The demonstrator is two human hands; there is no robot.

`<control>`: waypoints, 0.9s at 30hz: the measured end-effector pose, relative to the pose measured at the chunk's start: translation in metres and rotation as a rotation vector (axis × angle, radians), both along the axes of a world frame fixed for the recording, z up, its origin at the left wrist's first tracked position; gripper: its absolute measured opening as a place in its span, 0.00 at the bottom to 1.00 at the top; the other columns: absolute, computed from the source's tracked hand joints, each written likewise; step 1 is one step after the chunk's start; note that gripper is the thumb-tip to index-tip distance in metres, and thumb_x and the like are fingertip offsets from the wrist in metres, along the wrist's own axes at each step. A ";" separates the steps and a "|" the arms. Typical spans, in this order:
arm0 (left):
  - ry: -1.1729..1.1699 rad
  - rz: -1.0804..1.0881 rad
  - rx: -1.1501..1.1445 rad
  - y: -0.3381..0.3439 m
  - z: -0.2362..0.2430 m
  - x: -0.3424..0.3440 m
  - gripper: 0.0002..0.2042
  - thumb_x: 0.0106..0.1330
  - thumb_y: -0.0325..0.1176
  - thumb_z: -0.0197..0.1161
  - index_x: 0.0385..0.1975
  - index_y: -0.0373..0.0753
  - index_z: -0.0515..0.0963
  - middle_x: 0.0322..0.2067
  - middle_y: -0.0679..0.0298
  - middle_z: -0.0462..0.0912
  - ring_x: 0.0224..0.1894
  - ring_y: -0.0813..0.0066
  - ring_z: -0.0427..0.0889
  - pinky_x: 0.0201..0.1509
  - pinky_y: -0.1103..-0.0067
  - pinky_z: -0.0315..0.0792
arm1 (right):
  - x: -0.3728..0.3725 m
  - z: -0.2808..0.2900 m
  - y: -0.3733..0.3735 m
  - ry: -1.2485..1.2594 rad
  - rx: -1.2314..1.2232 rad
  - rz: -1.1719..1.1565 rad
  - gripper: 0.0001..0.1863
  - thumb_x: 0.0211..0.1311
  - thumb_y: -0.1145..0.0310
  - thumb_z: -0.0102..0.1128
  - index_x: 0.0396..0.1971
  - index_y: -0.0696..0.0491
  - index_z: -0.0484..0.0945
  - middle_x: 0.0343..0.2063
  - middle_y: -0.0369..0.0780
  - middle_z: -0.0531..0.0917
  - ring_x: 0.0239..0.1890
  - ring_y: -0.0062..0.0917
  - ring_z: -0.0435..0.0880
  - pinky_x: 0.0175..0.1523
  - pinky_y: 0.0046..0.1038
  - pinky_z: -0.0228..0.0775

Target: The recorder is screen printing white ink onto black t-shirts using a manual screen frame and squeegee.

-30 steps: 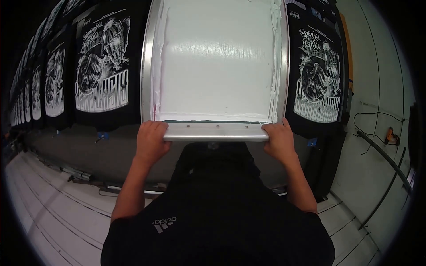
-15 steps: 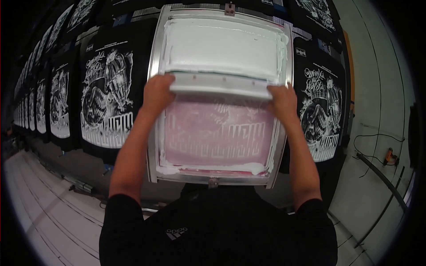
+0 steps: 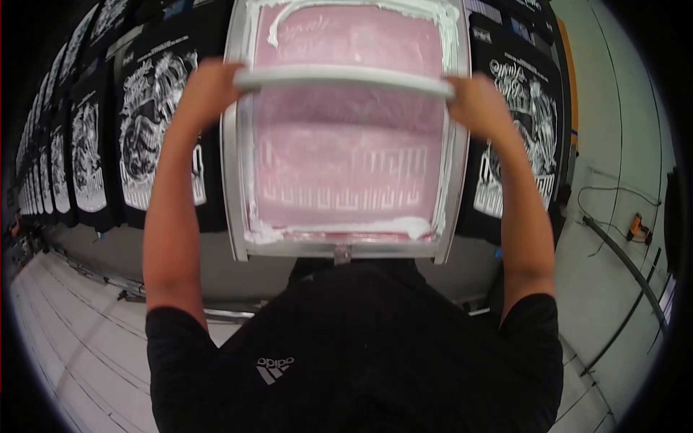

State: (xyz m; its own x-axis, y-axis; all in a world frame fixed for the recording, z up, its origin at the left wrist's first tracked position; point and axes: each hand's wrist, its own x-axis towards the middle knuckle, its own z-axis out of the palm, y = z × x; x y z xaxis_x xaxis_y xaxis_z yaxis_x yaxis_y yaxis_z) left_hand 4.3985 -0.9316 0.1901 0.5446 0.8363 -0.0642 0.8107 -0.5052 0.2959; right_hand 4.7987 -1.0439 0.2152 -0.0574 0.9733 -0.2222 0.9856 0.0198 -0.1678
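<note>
A long pale squeegee (image 3: 345,75) spans the upper half of a screen printing frame (image 3: 237,180) with metal sides. My left hand (image 3: 213,90) is closed round its left end, and my right hand (image 3: 476,105) grips the right end. Both hands are a little blurred. Pinkish mesh (image 3: 346,173) stretches inside the frame, with a pale maze-like pattern near its lower part. Thick white ink (image 3: 449,43) lies along the mesh's sides and top, and more sits in a ridge along the near edge.
Black T-shirts (image 3: 155,123) with white prints lie in a row to the left, and another printed T-shirt (image 3: 516,130) lies close on the right. Past it, on the floor, are an orange tool (image 3: 639,228) and a dark hose (image 3: 624,263).
The squeegee has moved toward the far end of the frame with both hands on it. The broad sheet of white ink there is gone, and pink mesh shows instead.
</note>
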 end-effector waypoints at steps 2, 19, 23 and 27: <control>0.017 0.108 -0.232 -0.116 0.006 -0.023 0.16 0.46 0.27 0.71 0.39 0.38 0.82 0.33 0.53 0.82 0.38 0.51 0.81 0.45 0.65 0.75 | -0.024 0.009 -0.097 0.070 -0.211 -0.029 0.25 0.43 0.77 0.60 0.48 0.50 0.82 0.34 0.51 0.83 0.43 0.45 0.81 0.48 0.42 0.74; -0.202 0.091 0.148 -0.251 -0.078 -0.036 0.20 0.37 0.19 0.62 0.36 0.36 0.79 0.38 0.54 0.82 0.43 0.53 0.79 0.52 0.63 0.73 | -0.049 -0.071 -0.220 0.123 0.077 0.007 0.29 0.28 0.77 0.68 0.41 0.52 0.78 0.42 0.41 0.82 0.47 0.35 0.80 0.68 0.48 0.58; -0.169 0.059 0.263 -0.092 -0.089 -0.003 0.20 0.38 0.21 0.66 0.37 0.38 0.80 0.38 0.57 0.84 0.44 0.56 0.81 0.49 0.68 0.76 | -0.008 -0.092 -0.074 0.100 0.316 0.066 0.25 0.34 0.77 0.67 0.41 0.51 0.80 0.36 0.41 0.84 0.43 0.39 0.80 0.60 0.44 0.69; -0.030 0.160 0.160 0.042 -0.075 0.038 0.19 0.44 0.28 0.68 0.41 0.44 0.82 0.36 0.54 0.84 0.40 0.53 0.83 0.46 0.65 0.78 | 0.025 -0.093 0.052 0.004 0.354 0.006 0.20 0.39 0.74 0.62 0.39 0.47 0.84 0.32 0.43 0.84 0.39 0.40 0.80 0.46 0.39 0.75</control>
State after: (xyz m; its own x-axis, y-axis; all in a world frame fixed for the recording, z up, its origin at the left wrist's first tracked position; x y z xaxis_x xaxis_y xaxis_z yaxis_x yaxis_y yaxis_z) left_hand 4.4368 -0.8898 0.1147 0.4040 0.9103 0.0906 0.8761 -0.4135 0.2479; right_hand 4.8234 -0.9921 0.1218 -0.0640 0.9895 0.1294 0.9846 0.0837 -0.1532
